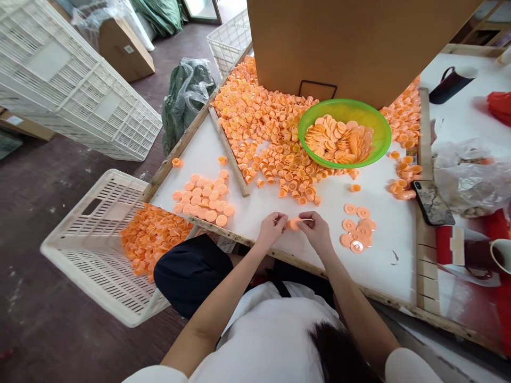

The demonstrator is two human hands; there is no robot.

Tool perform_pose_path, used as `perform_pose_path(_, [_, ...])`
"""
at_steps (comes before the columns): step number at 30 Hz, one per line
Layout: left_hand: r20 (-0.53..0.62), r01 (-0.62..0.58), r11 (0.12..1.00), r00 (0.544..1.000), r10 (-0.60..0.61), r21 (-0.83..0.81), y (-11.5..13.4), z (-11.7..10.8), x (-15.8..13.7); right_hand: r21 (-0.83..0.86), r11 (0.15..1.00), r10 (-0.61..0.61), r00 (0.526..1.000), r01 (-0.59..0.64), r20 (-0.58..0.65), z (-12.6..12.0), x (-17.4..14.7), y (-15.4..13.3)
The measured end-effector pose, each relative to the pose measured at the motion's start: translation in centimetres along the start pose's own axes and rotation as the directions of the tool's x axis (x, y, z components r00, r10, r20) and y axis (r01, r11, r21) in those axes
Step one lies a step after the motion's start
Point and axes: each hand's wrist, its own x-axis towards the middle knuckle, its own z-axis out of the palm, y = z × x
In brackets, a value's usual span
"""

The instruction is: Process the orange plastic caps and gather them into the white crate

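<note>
My left hand (273, 230) is closed in a pinch near the table's front edge, on a small orange plastic cap mostly hidden by the fingers. Facing it, my right hand (316, 232) pinches a flat orange disc (294, 223). The two pieces meet or nearly meet between my fingertips; whether they are joined I cannot tell. To the right lie loose orange discs (363, 230), some overlapping. On the left is a group of round orange pieces (203, 198), flat faces up. Beyond my hands spreads a heap of small orange cups (275, 125).
A green bowl (385, 135) of orange discs stands before a large cardboard box (343, 42). A wooden strip (229, 151) borders the heap. At left, a white crate (91, 287) holds orange pieces. A phone (433, 202) and mugs (453, 85) are at right.
</note>
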Motion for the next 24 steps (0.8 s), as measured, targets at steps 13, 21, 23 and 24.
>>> perform_pose_path(13, [0.048,0.055,0.999,0.997,-0.055,0.001,-0.3,-0.2,1.0,-0.308,0.951,0.041,0.992,-0.002,0.121,1.5,1.9,-0.1])
perform_pose_path(21, [0.072,0.011,0.990,0.997,-0.021,0.138,-0.3,-0.3,0.9,-0.313,0.950,0.087,0.978,-0.023,0.191,0.9,2.2,-0.6])
perform_pose_path(23, [0.068,-0.001,0.987,0.998,-0.010,0.163,-0.5,-0.2,1.0,-0.327,0.944,0.107,0.975,-0.037,0.197,1.0,2.2,-0.7])
perform_pose_path(24, [0.060,-0.007,0.984,0.998,-0.004,0.178,-0.5,-0.2,1.1,-0.343,0.938,0.111,0.976,-0.041,0.187,1.2,2.3,-0.7])
